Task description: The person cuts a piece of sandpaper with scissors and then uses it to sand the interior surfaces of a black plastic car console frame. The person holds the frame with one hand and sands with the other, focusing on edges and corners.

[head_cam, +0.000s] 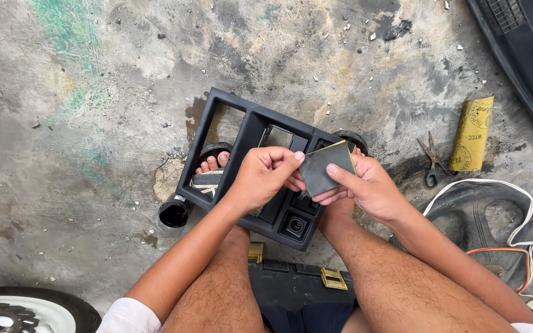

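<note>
A black plastic panel frame (242, 126) with several openings rests on the concrete floor over my feet. Both hands are above its right part. My left hand (261, 177) pinches the left edge of a small dark grey sheet of sandpaper (328, 168). My right hand (365, 188) holds the sheet from the right, thumb on its face. The sheet's backing shows yellow along its top edge. My knees and thighs fill the lower middle.
A yellow roll of sandpaper (472, 132) and a pair of scissors (430, 159) lie on the floor at right. A black part with white and orange wires (501, 222) sits lower right. A wheel (20, 311) shows at bottom left, a black case (297, 283) under my legs.
</note>
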